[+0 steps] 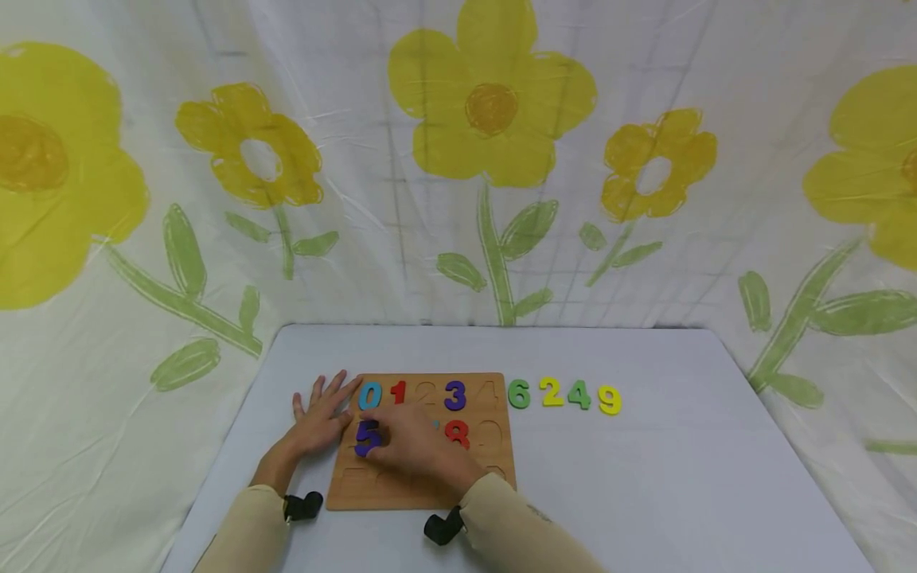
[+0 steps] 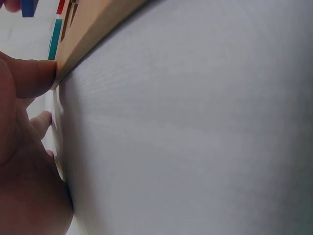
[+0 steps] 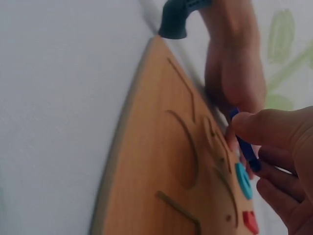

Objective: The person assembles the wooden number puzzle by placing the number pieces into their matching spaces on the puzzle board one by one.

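A wooden number puzzle board (image 1: pixel 423 499) lies on the table. My right hand (image 1: pixel 419 446) pinches a purple number 5 (image 1: pixel 367 438) by its edges over the left part of the board's middle row; in the right wrist view the purple 5 (image 3: pixel 247 152) stands tilted between thumb and fingers. My left hand (image 1: pixel 320 426) rests on the table with fingers spread, its thumb (image 2: pixel 36 78) touching the board's left edge. A blue 0 (image 1: pixel 369 395), a red 1 (image 1: pixel 398 391), a purple 3 (image 1: pixel 454 395) and a red 8 (image 1: pixel 457 434) sit on the board. The right hand hides part of the middle row.
Right of the board, a green 6 (image 1: pixel 519 394), a yellow 2 (image 1: pixel 551 391), a green 4 (image 1: pixel 579 395) and a yellow 9 (image 1: pixel 610 400) lie in a row on the white table (image 1: pixel 645 485). A flower-printed curtain (image 1: pixel 358 278) hangs behind the table.
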Available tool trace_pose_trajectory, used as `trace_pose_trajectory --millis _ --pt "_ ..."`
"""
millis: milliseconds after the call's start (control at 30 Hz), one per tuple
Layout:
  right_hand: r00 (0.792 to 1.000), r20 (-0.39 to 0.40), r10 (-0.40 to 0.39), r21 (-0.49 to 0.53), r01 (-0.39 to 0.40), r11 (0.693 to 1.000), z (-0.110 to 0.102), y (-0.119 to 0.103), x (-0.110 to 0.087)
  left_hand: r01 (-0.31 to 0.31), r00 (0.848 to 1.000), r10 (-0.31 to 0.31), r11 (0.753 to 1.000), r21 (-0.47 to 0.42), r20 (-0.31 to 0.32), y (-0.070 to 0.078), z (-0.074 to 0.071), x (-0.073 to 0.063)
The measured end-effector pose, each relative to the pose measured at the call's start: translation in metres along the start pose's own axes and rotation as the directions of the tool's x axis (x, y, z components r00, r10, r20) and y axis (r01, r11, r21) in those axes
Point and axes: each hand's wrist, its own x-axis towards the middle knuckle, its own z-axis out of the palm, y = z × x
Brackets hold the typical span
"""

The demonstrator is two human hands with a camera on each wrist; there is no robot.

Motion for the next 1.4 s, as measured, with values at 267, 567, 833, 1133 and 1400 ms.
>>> trace_pose_trajectory --millis 267,567,833,1133,1400 --pt "1.000 0.013 -0.019 -0.052 0.020 0.998 0.014 0.003 0.005 0.007 1.000 -0.007 1.000 0.011 -0.001 -0.001 0.001 0.000" --pt "1.000 0.017 -0.013 -0.071 0.014 0.997 0.021 0.004 0.011 -0.011 1.000 0.012 0.999 0.039 -0.028 -0.014 0.008 0.006" --pt "1.000 0.009 0.017 -0.079 -0.016 0.997 0.025 0.000 0.014 -0.018 0.999 0.019 1.000 0.021 -0.032 -0.011 0.007 0.003" --pt "1.000 -0.030 -0.001 -0.087 -0.002 0.996 0.025 -0.001 0.013 0.024 1.000 -0.024 0.999 0.046 -0.007 -0.001 0.003 0.003" --pt "0.999 -0.043 -0.004 -0.078 0.001 0.997 0.026 0.000 0.010 0.055 0.998 -0.057 0.996 0.070 0.033 0.002 0.000 0.003"
